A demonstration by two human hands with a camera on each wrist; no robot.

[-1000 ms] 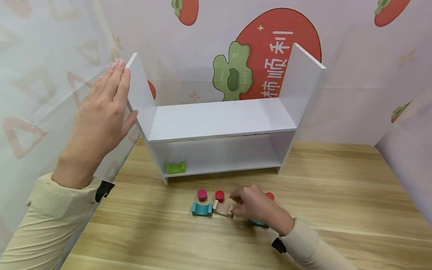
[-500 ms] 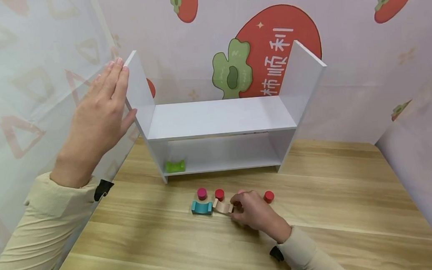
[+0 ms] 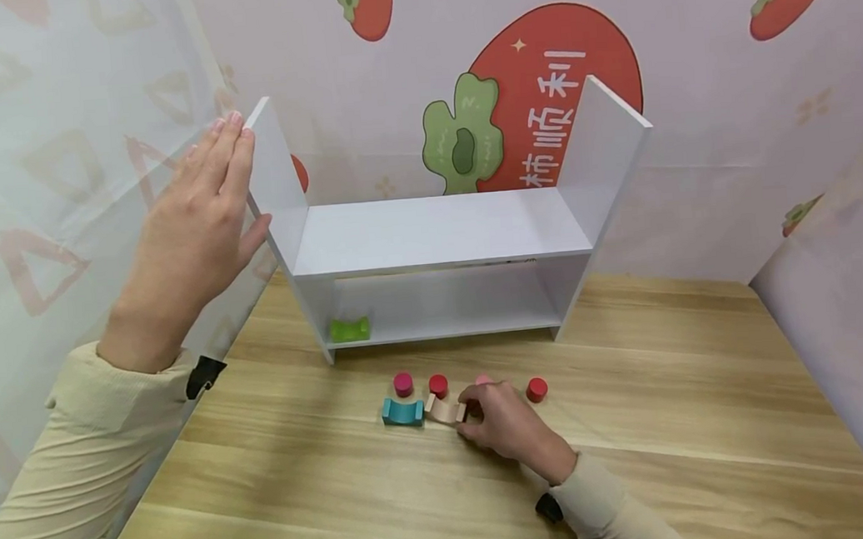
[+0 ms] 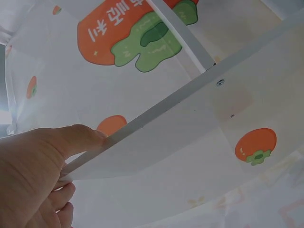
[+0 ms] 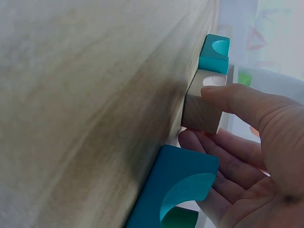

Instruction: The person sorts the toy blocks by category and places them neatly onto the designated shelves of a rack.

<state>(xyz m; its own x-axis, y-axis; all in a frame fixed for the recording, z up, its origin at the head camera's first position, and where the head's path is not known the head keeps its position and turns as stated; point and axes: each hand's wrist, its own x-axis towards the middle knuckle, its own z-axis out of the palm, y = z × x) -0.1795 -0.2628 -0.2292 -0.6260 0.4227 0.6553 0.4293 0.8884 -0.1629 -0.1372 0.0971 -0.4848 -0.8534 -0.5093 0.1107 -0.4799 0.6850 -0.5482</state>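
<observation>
Tabletop (image 3: 682, 419), block end (image 5: 202, 113) in right hand (image 3: 516, 424)

Head cam's up high, looking forward and down at table (image 3: 448, 502) and shelf (image 3: 440, 231). Left wrist one's close along the side panel (image 4: 147, 142), facing the wall (image 4: 61, 104); right one skims the table, sharing the wooden block (image 5: 202, 111) with the head view.

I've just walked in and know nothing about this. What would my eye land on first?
Probably the big red fruit printed on the back wall, behind the white shelf. Next, perhaps, the left hand gripping that shelf's left panel. In front, low on the table, the right hand pinches a beige curved block.
</observation>
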